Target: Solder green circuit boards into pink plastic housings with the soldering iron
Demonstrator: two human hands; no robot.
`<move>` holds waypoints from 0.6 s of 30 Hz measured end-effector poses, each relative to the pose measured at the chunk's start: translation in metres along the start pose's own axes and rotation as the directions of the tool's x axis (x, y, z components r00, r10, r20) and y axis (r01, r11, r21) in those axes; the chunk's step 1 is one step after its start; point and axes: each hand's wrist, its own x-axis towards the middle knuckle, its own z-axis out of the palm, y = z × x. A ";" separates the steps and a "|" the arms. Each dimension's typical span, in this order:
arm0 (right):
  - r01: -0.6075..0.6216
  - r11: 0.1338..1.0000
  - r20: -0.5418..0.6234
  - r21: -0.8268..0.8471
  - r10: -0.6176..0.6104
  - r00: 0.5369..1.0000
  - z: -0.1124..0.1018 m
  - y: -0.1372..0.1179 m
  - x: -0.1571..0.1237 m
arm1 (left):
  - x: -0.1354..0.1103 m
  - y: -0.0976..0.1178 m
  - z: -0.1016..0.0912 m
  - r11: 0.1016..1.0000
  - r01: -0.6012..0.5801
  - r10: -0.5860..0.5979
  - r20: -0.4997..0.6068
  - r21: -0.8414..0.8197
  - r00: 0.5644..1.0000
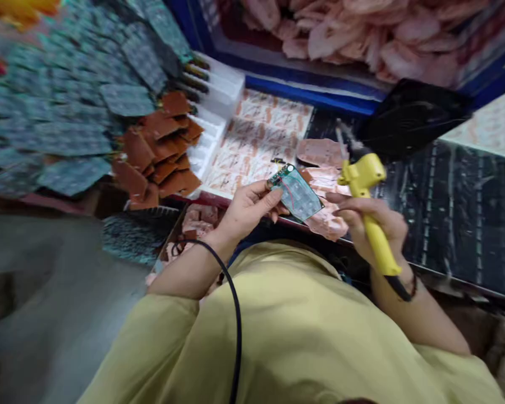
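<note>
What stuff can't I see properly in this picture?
All in the head view:
Part of the green circuit board: covered by the left hand.
Part of the yellow tool: covered by the right hand.
Far side of the blue container: cut off by the top edge.
Lower end of the black cable: cut off by the bottom edge.
Print on the patterned sheet: too blurred to read.

This looks like an assembly workshop: pink parts (336,33) heap inside a blue crate (315,88), stacked teal boards (71,137) lie left of the crate, a yellow hand tool (372,224) before it.
</note>
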 end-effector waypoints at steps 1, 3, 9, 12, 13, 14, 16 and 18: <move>0.007 0.999 -0.039 -0.034 -0.008 0.999 0.004 -0.004 0.002 | 0.004 0.000 0.007 1.000 0.024 -0.025 0.051 0.019 0.998; 0.005 0.996 -0.107 -0.088 -0.014 0.994 0.010 -0.009 0.007 | 0.012 0.000 0.018 0.991 -0.002 -0.013 0.111 0.130 0.994; -0.082 0.992 -0.189 -0.095 0.063 0.980 -0.001 0.005 0.011 | 0.029 0.013 0.012 0.467 -0.430 0.478 0.188 0.773 0.858; -0.109 0.991 -0.148 -0.075 0.097 0.984 -0.007 0.011 0.010 | 0.041 0.025 0.013 0.189 -0.566 0.526 0.404 0.803 0.749; -0.112 0.991 -0.139 -0.079 0.101 0.985 -0.008 0.010 0.010 | 0.046 0.028 0.016 0.128 -0.614 0.504 0.482 0.779 0.717; -0.111 0.990 -0.132 -0.085 0.099 0.986 -0.009 0.010 0.009 | 0.050 0.030 0.019 0.082 -0.657 0.480 0.548 0.749 0.685; -0.095 0.990 -0.122 -0.107 0.082 0.989 -0.010 0.007 0.010 | 0.057 0.034 0.026 0.014 -0.720 0.439 0.642 0.694 0.628; -0.076 0.989 -0.119 -0.124 0.061 0.991 -0.012 0.005 0.010 | 0.062 0.034 0.030 -0.024 -0.753 0.413 0.693 0.657 0.591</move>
